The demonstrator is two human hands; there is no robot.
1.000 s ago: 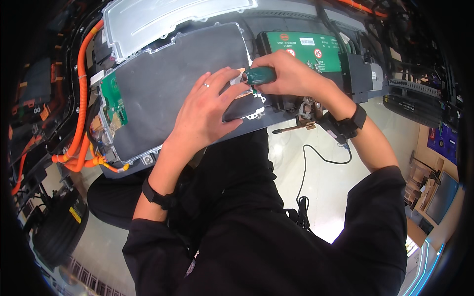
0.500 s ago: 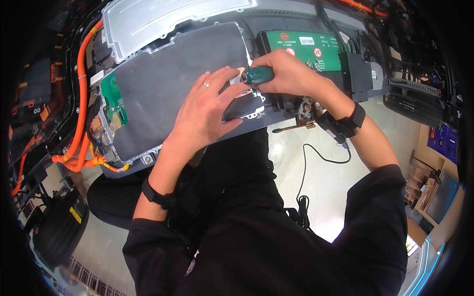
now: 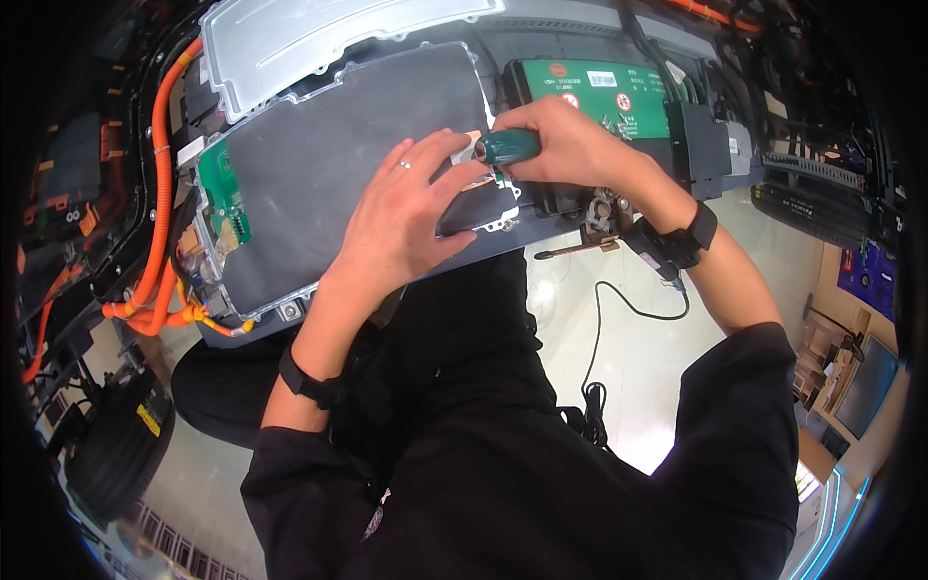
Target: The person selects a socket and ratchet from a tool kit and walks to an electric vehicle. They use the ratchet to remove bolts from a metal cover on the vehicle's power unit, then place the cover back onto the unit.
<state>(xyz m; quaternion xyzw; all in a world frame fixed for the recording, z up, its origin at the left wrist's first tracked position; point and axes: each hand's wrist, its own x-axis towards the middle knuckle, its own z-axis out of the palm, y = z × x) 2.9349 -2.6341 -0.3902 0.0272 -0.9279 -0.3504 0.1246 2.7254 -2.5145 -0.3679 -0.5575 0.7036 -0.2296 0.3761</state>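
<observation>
Right hand (image 3: 570, 145) was closed around a green-handled screwdriver (image 3: 509, 146) at the right edge of the grey cover plate (image 3: 338, 164), its tip hidden behind the fingers. Left hand (image 3: 406, 217) lay flat and open on the plate's lower right corner, fingertips just beside the screwdriver, gripping nothing. Left of the plate ran orange cables (image 3: 159, 193); right of it a green-topped module (image 3: 599, 92) crowded close; below its lower edge was open floor (image 3: 619, 358).

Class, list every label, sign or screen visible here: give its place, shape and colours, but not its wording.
Green label: rectangular, top centre behind the hands, with a white strip and red round marks.
Yellow sticker: small, on the black part at lower left.
Blue poster: far right edge.
Dark screen: lower right.
</observation>
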